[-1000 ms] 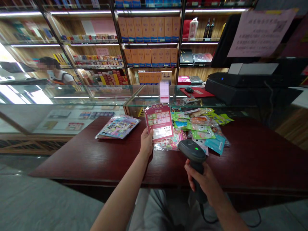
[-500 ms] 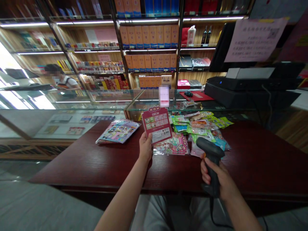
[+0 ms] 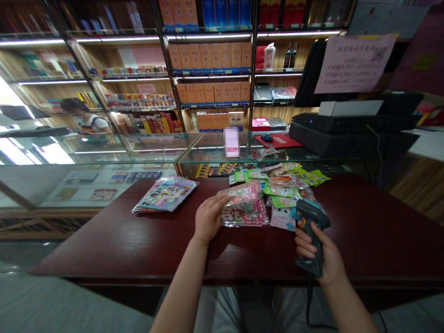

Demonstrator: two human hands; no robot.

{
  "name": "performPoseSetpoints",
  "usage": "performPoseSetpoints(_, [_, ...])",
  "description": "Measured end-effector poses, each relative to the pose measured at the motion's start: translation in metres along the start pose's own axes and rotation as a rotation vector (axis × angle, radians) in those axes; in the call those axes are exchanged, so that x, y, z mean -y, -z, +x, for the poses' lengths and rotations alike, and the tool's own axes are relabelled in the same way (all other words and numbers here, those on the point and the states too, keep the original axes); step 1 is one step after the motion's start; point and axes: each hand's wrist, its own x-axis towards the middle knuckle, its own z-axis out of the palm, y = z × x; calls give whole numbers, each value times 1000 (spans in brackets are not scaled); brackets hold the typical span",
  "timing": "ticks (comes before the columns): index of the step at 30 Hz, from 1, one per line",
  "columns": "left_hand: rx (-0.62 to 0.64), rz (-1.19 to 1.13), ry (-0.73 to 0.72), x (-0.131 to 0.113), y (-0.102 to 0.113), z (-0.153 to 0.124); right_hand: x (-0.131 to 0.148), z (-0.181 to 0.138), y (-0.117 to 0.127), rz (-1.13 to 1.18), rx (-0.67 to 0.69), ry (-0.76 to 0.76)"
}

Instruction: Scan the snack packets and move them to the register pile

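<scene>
My left hand is closed on the left edge of a flat pink card packet in clear plastic. The packet is tilted over similar pink packets lying on the dark red table. In my right hand is a black handheld barcode scanner, gripped by its handle with its head pointing up and left. A heap of small green and yellow snack packets lies just beyond the scanner. On the left of the table rests a stack of colourful flat packets.
A glass display counter runs along the table's far side. At the right back stand a monitor with a pink notice and a black cash-register base. A mouse sits on a red mat. Another person is at the far left.
My left hand has lowered the pink packet from upright, with its barcode side showing, to a tilt over the other pink packets. The scanner has moved slightly right.
</scene>
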Motion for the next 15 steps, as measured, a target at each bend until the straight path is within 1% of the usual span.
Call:
performPoseSetpoints(4, [164, 148, -78, -2, 2, -2, 0, 1, 0, -10, 4, -1])
performPoseSetpoints(9, [262, 149, -128, -8, 8, -1, 0, 2, 0, -14, 0, -3])
performPoseSetpoints(12, [321, 151, -123, -13, 11, 1, 0, 1, 1, -18, -5, -12])
performPoseSetpoints(15, [399, 195, -98, -17, 7, 2, 1, 0, 1, -16, -15, -19])
